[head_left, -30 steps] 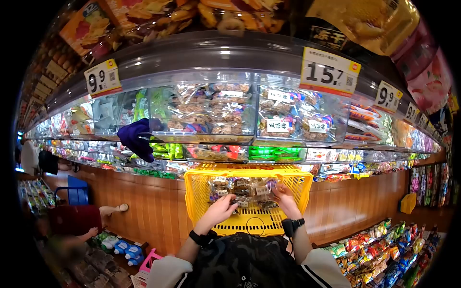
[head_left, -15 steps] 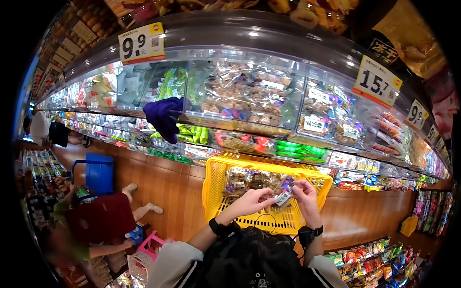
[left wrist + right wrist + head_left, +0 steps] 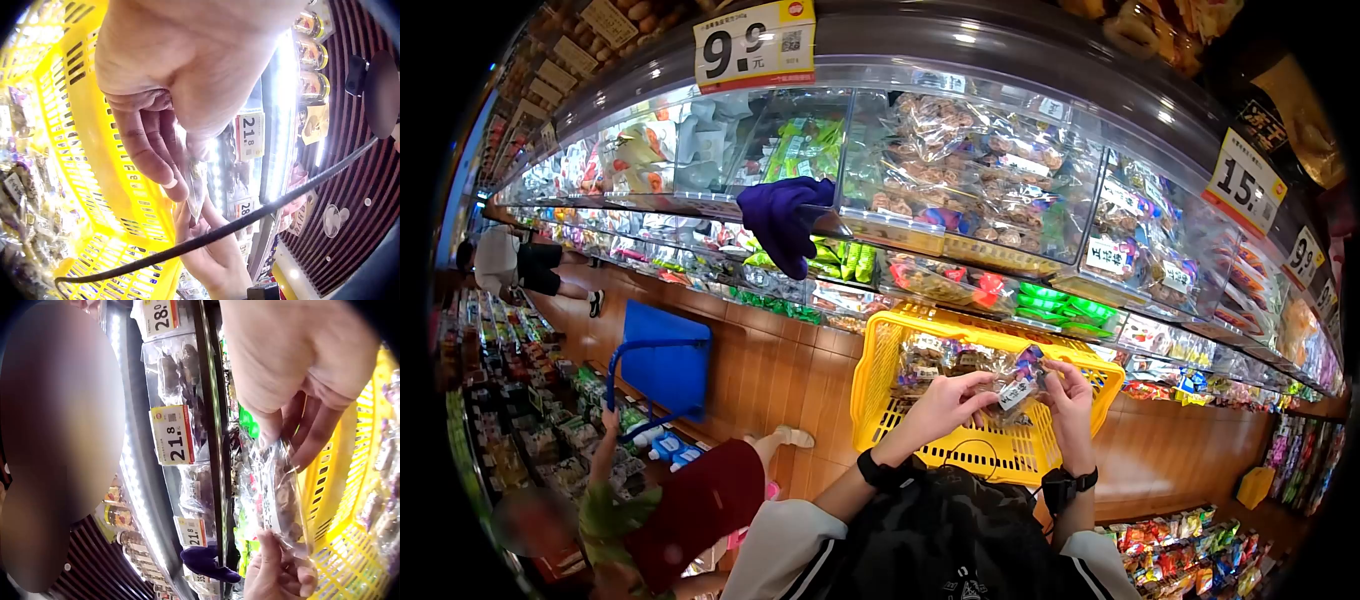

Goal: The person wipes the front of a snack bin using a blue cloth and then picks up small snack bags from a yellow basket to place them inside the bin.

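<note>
Both hands hold one small clear snack packet (image 3: 1018, 388) with a white label, up over the yellow shopping basket (image 3: 875, 385). My left hand (image 3: 948, 402) pinches its left edge between thumb and fingers. On the opposite edge, my right hand (image 3: 1070, 405) has thumb and fingertips closed on the plastic. In the right wrist view the packet (image 3: 275, 497) stretches between the two hands, with brownish pieces behind its label. More labelled packets (image 3: 925, 362) lie inside the basket, partly hidden behind the hands.
Clear shelf bins (image 3: 980, 180) full of packaged snacks run along the front, with price tags (image 3: 755, 45) above. A purple glove-like cloth (image 3: 788, 222) hangs on the shelf edge. At left, a person in dark red (image 3: 710, 510) grips a blue basket (image 3: 665, 360).
The packet has come up from the basket into both hands, its label turned. My view has swung left, and the person with the blue basket has come closer.
</note>
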`<state>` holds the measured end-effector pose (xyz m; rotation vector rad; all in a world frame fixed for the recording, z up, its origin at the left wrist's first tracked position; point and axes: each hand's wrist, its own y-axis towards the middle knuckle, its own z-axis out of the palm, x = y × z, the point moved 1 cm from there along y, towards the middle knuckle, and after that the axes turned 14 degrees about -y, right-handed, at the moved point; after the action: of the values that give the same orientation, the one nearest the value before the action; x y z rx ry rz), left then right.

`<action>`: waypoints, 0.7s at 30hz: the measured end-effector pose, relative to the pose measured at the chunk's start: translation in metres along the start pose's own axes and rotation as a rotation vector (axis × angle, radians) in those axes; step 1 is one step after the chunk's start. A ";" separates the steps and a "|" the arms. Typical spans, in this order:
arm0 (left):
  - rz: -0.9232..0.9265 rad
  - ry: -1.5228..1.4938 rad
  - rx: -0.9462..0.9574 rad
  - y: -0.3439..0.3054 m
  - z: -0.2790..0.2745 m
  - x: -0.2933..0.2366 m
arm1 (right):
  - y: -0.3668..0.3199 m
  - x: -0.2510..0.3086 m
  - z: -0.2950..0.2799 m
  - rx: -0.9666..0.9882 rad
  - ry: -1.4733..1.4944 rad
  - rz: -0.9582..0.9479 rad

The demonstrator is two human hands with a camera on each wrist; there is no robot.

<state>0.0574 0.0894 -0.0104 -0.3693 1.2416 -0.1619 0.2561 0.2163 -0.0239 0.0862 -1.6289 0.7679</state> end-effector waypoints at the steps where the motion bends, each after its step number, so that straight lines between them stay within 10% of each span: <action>1: 0.014 -0.019 -0.035 -0.002 -0.001 -0.002 | -0.003 0.006 0.002 0.051 0.046 0.012; 21: -0.016 0.076 -0.063 -0.007 0.003 0.016 | -0.009 0.005 0.006 0.155 -0.066 0.095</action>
<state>0.0658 0.0781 -0.0208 -0.4312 1.3215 -0.1522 0.2540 0.2083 -0.0153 0.1470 -1.6426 0.9726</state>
